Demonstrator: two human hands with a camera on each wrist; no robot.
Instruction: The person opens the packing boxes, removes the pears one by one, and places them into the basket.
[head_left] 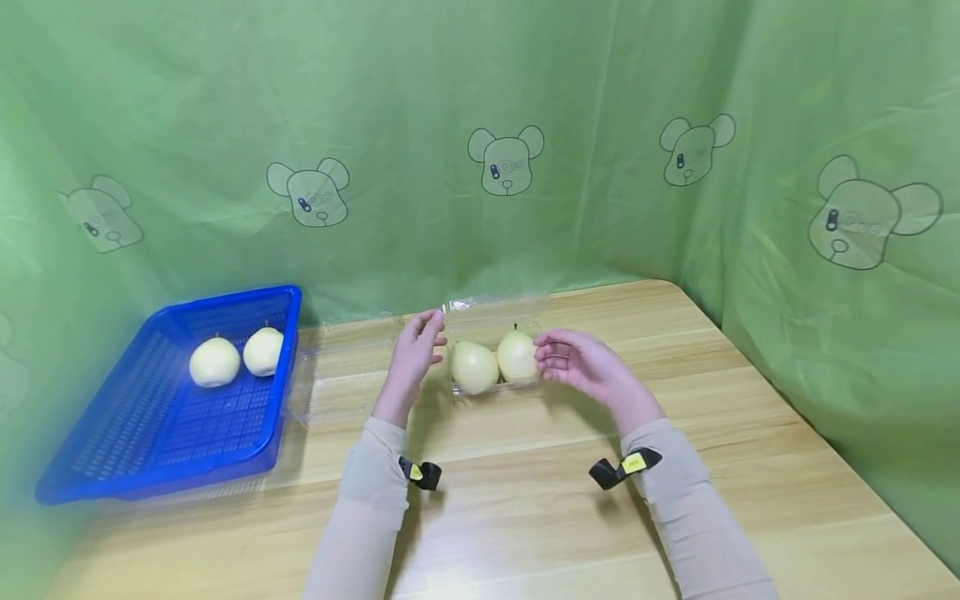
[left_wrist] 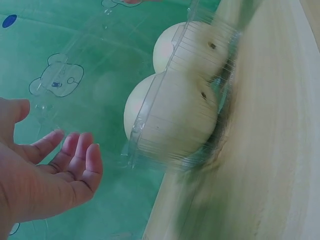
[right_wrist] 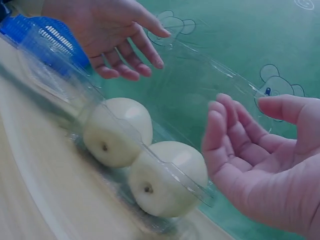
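Two pale yellow pears point(head_left: 475, 367) point(head_left: 519, 357) sit side by side in a clear plastic clamshell box point(right_wrist: 167, 167), its transparent lid point(head_left: 487, 310) raised at the back. My left hand point(head_left: 415, 354) is held at the box's left side, fingers loosely bent, the thumb close to the lid's edge; whether it touches cannot be told. On the right, my right hand point(head_left: 581, 364) hovers beside the nearer pear, fingers gently curved and the palm holding nothing. In the right wrist view, both the left hand point(right_wrist: 117, 37) and the right hand point(right_wrist: 265, 160) flank the lid.
A blue plastic basket point(head_left: 273, 425) stands at the table's left, holding two more pears point(head_left: 214, 362) point(head_left: 262, 351). Another clear plastic box point(head_left: 341, 375) lies between basket and left hand. Green curtain point(head_left: 420, 208) with bear drawings encloses the wooden table point(head_left: 517, 517).
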